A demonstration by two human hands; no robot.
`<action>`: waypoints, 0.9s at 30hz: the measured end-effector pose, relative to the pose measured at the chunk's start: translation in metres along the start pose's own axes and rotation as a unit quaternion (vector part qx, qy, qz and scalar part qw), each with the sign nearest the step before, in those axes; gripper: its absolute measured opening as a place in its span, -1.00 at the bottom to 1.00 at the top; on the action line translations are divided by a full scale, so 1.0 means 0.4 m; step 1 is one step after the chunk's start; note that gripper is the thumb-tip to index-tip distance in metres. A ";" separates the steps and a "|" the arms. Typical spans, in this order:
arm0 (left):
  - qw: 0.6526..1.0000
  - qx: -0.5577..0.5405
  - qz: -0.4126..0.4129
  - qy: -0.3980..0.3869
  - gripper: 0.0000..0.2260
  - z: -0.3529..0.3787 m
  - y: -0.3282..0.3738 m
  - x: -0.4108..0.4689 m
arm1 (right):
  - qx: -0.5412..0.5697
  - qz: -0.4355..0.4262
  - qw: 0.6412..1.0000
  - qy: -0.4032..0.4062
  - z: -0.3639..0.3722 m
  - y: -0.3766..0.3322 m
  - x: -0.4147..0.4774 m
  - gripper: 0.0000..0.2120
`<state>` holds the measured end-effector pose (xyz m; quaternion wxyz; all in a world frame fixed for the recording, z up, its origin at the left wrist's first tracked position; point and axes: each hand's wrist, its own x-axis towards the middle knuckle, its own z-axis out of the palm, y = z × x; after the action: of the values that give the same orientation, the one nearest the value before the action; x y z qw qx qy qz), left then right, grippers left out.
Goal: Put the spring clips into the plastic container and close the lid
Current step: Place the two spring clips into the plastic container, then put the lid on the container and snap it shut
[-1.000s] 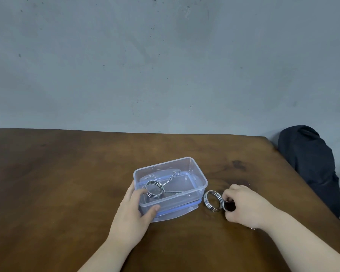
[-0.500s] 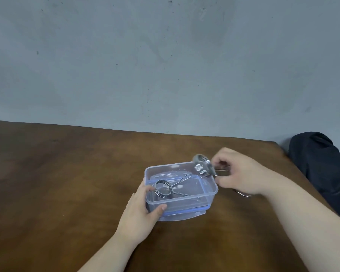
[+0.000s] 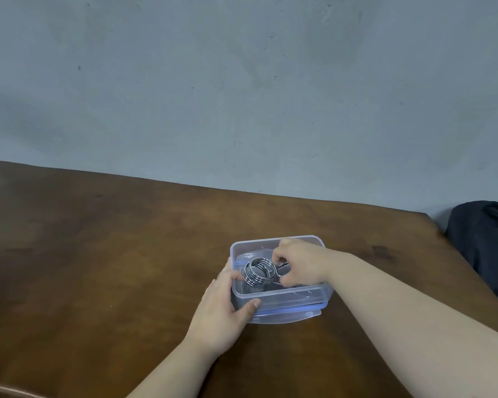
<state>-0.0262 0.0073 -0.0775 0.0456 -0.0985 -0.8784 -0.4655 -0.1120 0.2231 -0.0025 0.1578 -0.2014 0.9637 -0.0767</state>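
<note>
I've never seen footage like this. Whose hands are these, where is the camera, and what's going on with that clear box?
There is no machine here: a person wears a camera on the head, so you look down at their own two hands. On a brown table stands a clear plastic container, open, resting on what looks like its lid. The left hand steadies the container's near corner. The right hand reaches inside, pinching the handles of a shiny spring clip it is placing there. A dark bag sits past the table's right edge.
</note>
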 end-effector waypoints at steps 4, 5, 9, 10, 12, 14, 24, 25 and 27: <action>1.000 -0.001 -0.001 -0.003 -0.69 0.002 0.005 0.002 | 0.009 0.010 1.000 0.005 0.002 0.007 0.002 -0.65; 1.000 0.000 -0.002 -0.003 -0.68 0.003 0.005 0.002 | 0.009 0.014 1.000 0.002 0.002 0.007 0.001 -0.59; 1.000 -0.002 0.004 -0.005 -0.68 -0.001 0.011 0.002 | 0.005 0.018 1.000 0.010 -0.004 0.007 -0.012 -0.45; 1.000 -0.006 0.008 -0.006 -0.68 -0.002 0.012 0.001 | 0.003 0.016 1.000 0.021 -0.007 0.006 -0.020 -0.44; 1.000 -0.017 0.016 -0.003 -0.67 -0.003 0.014 0.000 | 0.009 0.010 0.999 0.051 -0.013 0.002 -0.041 -0.49; 0.999 -0.031 0.021 0.005 -0.61 -0.006 0.020 -0.003 | 0.034 -0.005 0.995 0.098 -0.013 -0.001 -0.071 -0.65; 0.999 -0.020 -0.008 -0.024 -0.14 -0.011 0.016 -0.008 | -0.091 -0.075 0.982 0.146 0.093 -0.012 -0.195 -0.75; 1.000 -0.007 -0.006 -0.023 -0.13 -0.012 0.018 -0.009 | -0.087 -0.073 0.982 0.152 0.093 -0.012 -0.193 -0.77; 0.999 0.012 0.004 -0.035 -0.22 -0.013 0.024 -0.012 | -0.076 -0.060 0.983 0.155 0.086 -0.012 -0.197 -0.78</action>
<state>-0.0195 0.0075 -0.0678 0.0181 -0.1181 -0.8846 -0.4509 -0.0302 0.2482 -0.0124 -0.0142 -0.2557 0.9657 -0.0427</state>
